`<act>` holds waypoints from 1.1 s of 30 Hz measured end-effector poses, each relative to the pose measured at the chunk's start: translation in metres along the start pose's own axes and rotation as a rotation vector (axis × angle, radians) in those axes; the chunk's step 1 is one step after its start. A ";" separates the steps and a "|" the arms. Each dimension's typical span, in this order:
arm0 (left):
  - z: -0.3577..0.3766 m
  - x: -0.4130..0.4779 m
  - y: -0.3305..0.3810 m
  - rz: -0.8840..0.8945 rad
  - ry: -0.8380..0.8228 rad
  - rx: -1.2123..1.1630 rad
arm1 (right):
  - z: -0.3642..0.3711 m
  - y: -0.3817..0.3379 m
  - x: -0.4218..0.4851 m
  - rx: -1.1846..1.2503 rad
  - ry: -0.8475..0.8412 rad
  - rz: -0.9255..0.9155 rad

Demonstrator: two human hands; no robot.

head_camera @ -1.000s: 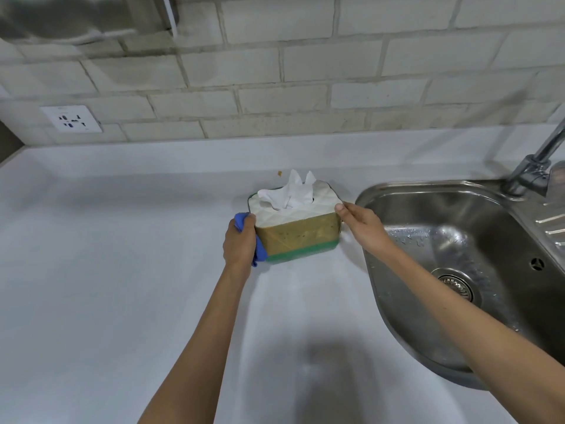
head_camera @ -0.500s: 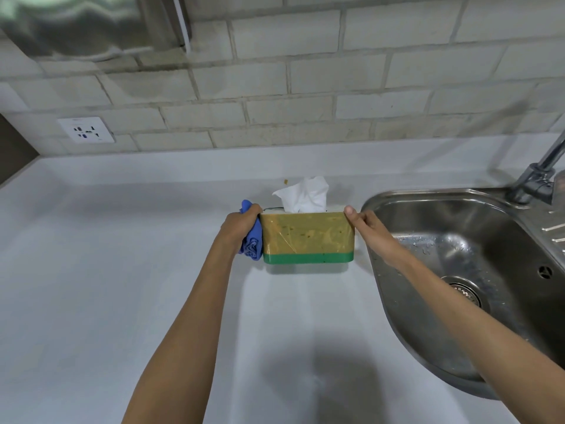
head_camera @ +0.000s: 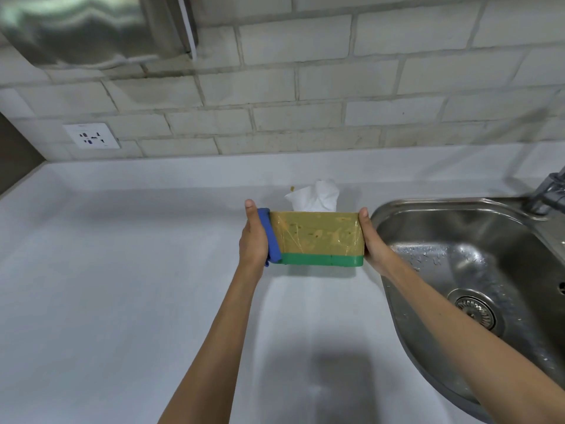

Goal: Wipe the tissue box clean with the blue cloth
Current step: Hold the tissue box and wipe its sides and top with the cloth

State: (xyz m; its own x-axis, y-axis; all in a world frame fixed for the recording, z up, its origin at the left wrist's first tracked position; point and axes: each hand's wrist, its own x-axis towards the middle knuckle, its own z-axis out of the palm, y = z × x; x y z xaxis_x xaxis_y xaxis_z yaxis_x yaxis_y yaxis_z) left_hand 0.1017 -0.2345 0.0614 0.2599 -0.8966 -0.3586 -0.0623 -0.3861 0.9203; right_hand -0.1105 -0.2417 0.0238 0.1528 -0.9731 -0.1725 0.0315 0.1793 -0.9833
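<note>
The tissue box (head_camera: 318,237) is mustard yellow with a green band along its base and a white tissue (head_camera: 315,198) sticking out of the top. It is held up off the white counter, its long side facing me. My left hand (head_camera: 252,240) presses the blue cloth (head_camera: 270,237) flat against the box's left end. My right hand (head_camera: 371,240) grips the box's right end, thumb at the top corner. Pale smears mark the box's front face.
A steel sink (head_camera: 477,270) with a drain (head_camera: 474,310) lies just right of the box, its tap (head_camera: 547,194) at the far right. The white counter (head_camera: 122,270) runs left to a tiled wall with a socket (head_camera: 91,136). A steel hood (head_camera: 91,29) hangs upper left.
The box has been lifted and turned from a tilted, top-showing pose to level with its long side facing me. The cloth now lies flat against the left end under my left palm.
</note>
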 end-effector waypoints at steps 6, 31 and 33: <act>0.020 -0.012 -0.013 0.325 0.207 -0.033 | -0.002 0.001 0.002 0.005 -0.062 0.020; 0.015 -0.014 -0.055 0.911 0.359 0.520 | -0.006 0.009 0.022 -0.041 0.063 0.102; 0.029 -0.011 -0.035 0.843 0.414 0.491 | -0.005 0.010 0.024 -0.044 0.060 0.102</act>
State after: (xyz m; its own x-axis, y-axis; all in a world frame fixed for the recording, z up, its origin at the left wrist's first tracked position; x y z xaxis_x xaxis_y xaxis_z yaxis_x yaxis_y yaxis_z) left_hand 0.0728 -0.2172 0.0285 0.2536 -0.8073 0.5329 -0.7343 0.1980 0.6493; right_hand -0.1119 -0.2636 0.0092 0.0939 -0.9573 -0.2735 -0.0247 0.2724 -0.9619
